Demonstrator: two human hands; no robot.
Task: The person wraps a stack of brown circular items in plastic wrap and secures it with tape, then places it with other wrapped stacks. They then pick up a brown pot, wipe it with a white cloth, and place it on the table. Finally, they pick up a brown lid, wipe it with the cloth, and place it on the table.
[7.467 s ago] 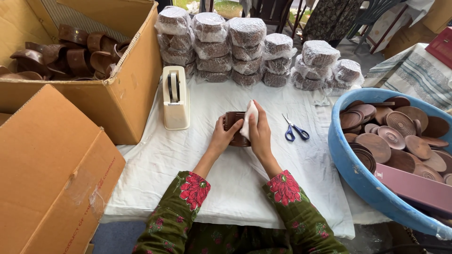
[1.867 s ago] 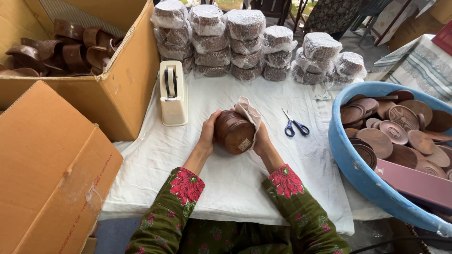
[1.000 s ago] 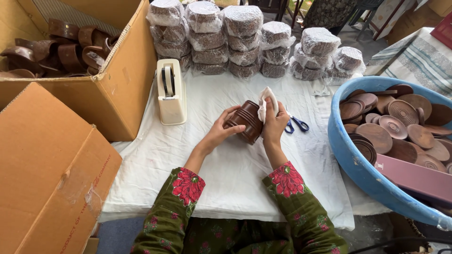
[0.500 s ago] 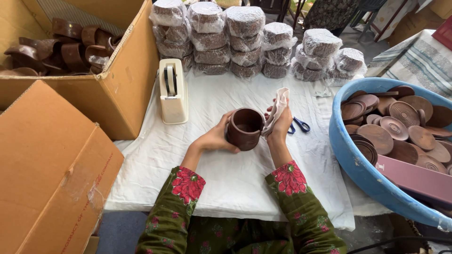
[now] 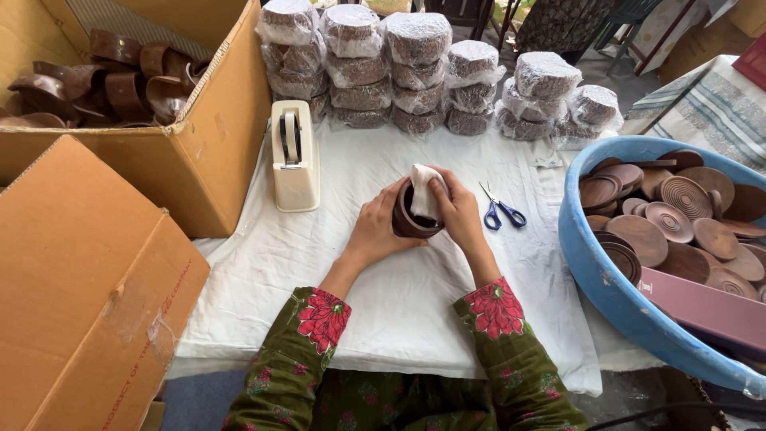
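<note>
White, wrinkled cloth (image 5: 383, 311) covers the table, hemmed in by cardboard boxes (image 5: 199, 152), a blue plastic tub (image 5: 594, 271) of turned wooden lids, and stacks of film-wrapped bundles (image 5: 419, 72) at the back. Near the middle, beside a cream tape dispenser (image 5: 294, 156) and blue-handled scissors (image 5: 501, 211), the left hand (image 5: 375, 227) grips a smooth, dark brown cup (image 5: 407, 219) just above the table. The right hand (image 5: 459, 211) is closed on a white rag (image 5: 423, 191), pressing it into the cup's mouth.

Landmark = tape dispenser (image 5: 294, 156), upright on white cloth (image 5: 383, 319). Left of it: open cardboard box (image 5: 209, 152) wall, touching or nearly; no gap there. Behind/right: wrapped stacks (image 5: 418, 72) block the far edge. Right: bare cloth up to hands, then scissors (image 5: 501, 211), then blue tub (image 5: 606, 279) rim. In front: open cloth, free passage.
</note>
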